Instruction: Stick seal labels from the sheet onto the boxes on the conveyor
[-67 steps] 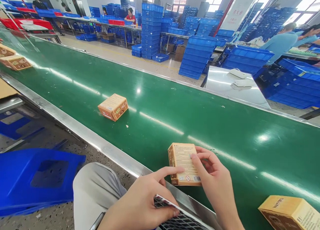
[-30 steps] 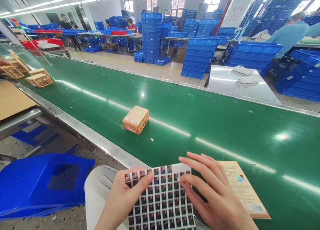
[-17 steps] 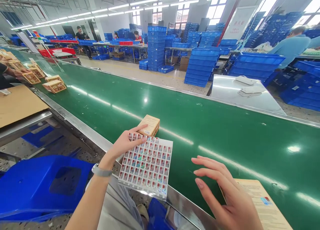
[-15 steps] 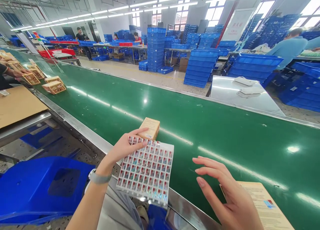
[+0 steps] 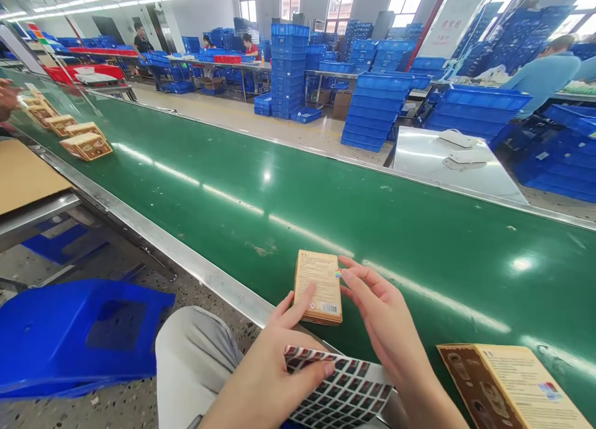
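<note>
A small tan cardboard box [image 5: 318,286] stands on the green conveyor belt [image 5: 372,224] near its front rail. My left hand [image 5: 274,370] steadies the box's lower left edge with its forefinger and pins a sheet of small stickers [image 5: 342,388] under the other fingers. My right hand [image 5: 384,314] touches the box's right edge, with a small coloured sticker [image 5: 338,273] at its fingertip against the box's top right corner.
Another tan box [image 5: 512,385] lies on the belt at the bottom right. Several boxes [image 5: 79,140] sit far left on the belt near another person's hand [image 5: 7,97]. A blue plastic stool [image 5: 79,333] stands at my left. Blue crate stacks [image 5: 372,106] and workers fill the background.
My left hand brought the box from mid-belt to the front edge and lowered the sticker sheet to my lap. My right hand went from hovering open to the box's corner with a sticker.
</note>
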The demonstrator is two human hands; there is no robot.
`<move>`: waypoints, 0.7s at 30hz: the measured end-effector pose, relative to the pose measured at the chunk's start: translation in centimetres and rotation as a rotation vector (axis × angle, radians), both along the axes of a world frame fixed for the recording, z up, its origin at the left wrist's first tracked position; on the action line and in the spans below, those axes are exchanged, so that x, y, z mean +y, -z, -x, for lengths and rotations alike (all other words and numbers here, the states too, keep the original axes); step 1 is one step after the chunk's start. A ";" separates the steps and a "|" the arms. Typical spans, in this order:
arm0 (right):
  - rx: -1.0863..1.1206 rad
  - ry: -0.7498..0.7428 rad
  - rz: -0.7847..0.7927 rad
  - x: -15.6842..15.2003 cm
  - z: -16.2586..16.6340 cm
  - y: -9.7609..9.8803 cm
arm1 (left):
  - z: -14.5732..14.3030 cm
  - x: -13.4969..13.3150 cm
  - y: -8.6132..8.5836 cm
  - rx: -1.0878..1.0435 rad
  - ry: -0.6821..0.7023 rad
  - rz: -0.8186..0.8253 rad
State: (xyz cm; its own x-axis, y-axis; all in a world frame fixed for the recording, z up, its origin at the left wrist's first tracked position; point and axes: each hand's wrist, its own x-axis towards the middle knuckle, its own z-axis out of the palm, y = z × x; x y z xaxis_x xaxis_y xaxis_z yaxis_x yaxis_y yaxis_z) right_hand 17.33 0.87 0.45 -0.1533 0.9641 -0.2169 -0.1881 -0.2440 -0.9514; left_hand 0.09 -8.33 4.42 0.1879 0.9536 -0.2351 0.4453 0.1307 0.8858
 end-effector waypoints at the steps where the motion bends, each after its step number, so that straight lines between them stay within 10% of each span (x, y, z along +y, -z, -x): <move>1: 0.019 0.006 0.019 0.0 0.3 0.2 | 0.0 0.1 0.0 0.002 0.019 -0.004; 21: -0.006 0.167 0.106 -2.0 -1.7 -0.1 | 2.1 3.1 0.6 -0.106 0.487 -0.134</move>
